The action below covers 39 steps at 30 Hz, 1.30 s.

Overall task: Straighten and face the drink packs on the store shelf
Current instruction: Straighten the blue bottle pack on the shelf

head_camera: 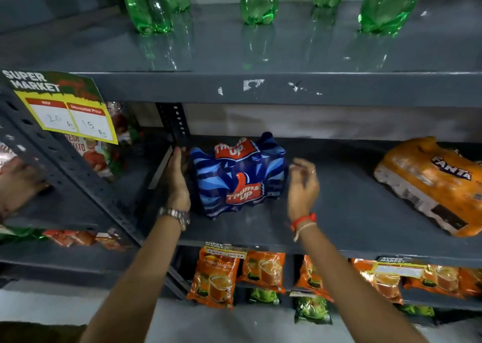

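1. Thums Up pack [238, 177]: blue shrink-wrapped multipack with red logos, standing on the grey middle shelf [339, 212], left of centre and near the perforated rear upright [175, 123]. The pack sits slightly skewed, its front face turned a little toward the left.
2. Far left: a yellow and green "Super Market" price tag [62, 105] hangs from the shelf edge, handwritten 20 and 15. Behind it, red tomato-product pouches [96, 154] sit in the neighbouring bay.
3. Left hand [177, 181]: flat and upright, fingers extended, palm facing the left side of the pack. It is just beside or touching the wrap; contact cannot be told for certain. Nothing is grasped. A metal watch [177, 216] is on that wrist.
4. Right hand [302, 186]: just beside the pack's right side, fingers loosely curled and motion-blurred, holding nothing. Contact with the wrap cannot be told. A red band and a pale thread sit on the wrist [303, 224].
5. Right end of the same shelf: an orange Fanta pack [430, 183] lies tilted on its side, well apart from the blue pack.
6. Upper shelf: green plastic bottles [258, 1] stand upright in a spaced row.
7. Lower shelf: orange premium leaf tea pouches [216, 277] face outward, with green packets [313, 308] below them.
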Each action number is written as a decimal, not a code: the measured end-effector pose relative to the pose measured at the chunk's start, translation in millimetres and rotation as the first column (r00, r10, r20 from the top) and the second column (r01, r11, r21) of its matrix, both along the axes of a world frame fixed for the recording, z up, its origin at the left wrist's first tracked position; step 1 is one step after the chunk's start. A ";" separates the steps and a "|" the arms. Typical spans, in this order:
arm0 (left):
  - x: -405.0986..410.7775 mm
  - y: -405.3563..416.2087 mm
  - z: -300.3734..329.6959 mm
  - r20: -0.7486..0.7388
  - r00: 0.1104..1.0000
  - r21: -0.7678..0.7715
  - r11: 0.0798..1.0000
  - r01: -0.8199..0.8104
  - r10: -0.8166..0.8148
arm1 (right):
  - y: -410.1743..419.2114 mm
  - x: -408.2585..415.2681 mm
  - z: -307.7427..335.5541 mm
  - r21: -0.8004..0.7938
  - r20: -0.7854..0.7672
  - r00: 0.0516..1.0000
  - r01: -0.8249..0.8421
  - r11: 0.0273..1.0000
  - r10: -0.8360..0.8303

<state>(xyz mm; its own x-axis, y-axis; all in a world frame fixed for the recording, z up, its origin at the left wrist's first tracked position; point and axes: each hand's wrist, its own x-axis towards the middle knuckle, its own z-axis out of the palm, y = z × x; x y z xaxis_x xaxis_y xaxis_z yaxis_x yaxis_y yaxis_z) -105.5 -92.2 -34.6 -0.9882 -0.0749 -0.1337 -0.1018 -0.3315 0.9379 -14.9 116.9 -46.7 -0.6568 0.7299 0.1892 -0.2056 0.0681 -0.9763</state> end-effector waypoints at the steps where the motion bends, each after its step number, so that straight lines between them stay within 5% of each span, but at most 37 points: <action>1: 11.4 1.4 -13.8 -0.022 0.998 0.030 0.998 -0.050 0.051 | 9.1 -12.0 8.9 -0.037 0.035 0.999 -0.001 0.999 0.002; 6: 43.3 15.5 -40.4 -0.028 0.997 -0.026 0.997 0.068 -0.068 | 24.4 -52.8 30.9 -0.281 0.244 0.849 -0.400 0.872 0.468; 12: 28.5 6.6 -18.5 0.005 0.988 -0.154 0.976 0.154 -0.155 | 16.4 -38.8 17.8 -0.399 0.242 0.803 -0.430 0.810 0.545; 20: 43.3 5.9 -8.2 0.081 0.980 -0.048 0.982 0.184 -0.180 | -5.6 -3.5 -12.5 -0.511 0.204 0.834 -0.356 0.782 0.513; 34: 59.4 2.8 23.5 -0.070 0.996 -0.006 0.998 0.061 -0.061 | 8.3 31.6 17.0 -0.274 0.244 0.860 -0.382 0.883 0.448; 36: 56.5 4.2 38.4 -0.117 0.992 -0.088 0.996 0.031 -0.042 | 27.7 38.8 22.4 -0.198 0.202 0.916 -0.308 0.930 0.346; 39: 57.9 17.9 57.8 -0.255 0.961 -0.442 0.897 -0.019 -0.105 | 63.3 52.5 31.8 -0.066 0.125 0.983 -0.129 0.989 0.137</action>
<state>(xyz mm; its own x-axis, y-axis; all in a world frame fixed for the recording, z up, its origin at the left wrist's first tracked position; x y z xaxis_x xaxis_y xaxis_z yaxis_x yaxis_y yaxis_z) -47.6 -74.3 23.2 -0.9853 -0.0206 0.1698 0.1664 0.1159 0.9792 37.6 180.1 -14.9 -0.7650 0.6415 0.0566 -0.0810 -0.0086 -0.9967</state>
